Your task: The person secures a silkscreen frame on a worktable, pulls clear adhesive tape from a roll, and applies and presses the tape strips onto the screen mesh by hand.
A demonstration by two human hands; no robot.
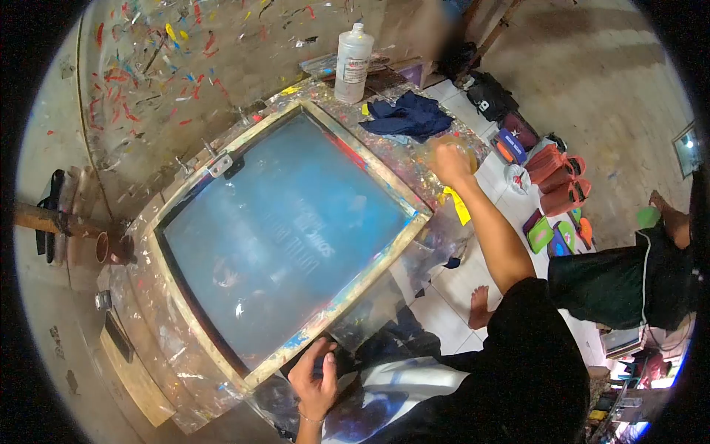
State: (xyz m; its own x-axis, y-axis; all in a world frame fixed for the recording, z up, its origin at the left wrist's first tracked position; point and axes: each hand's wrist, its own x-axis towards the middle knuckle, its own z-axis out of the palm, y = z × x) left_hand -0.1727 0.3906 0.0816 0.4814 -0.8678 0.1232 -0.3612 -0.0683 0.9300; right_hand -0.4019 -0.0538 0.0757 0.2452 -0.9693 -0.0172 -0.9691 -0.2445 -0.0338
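Observation:
A wooden-framed printing screen (325, 320) with blue-grey mesh and faint pale lettering lies on a paint-spattered table. My left hand (314, 379) is at the frame's near edge, thumb and forefinger apart, with nothing visible in it. Beyond the right corner of the frame, my right hand (452, 164) is closed over the table's far right part. A yellowish, blurred shape shows around its fingers; what they hold is hidden. Close to that hand lie a crumpled dark blue cloth (410, 117) and a yellow strip (458, 206).
A whitish plastic bottle (353, 65) stands behind the screen. A metal hinge clamp (220, 164) sits at the frame's back edge. Red bags (566, 177) and colourful packages (541, 235) are on the tiled floor. Another person's dark-clothed leg (614, 285) is at the right.

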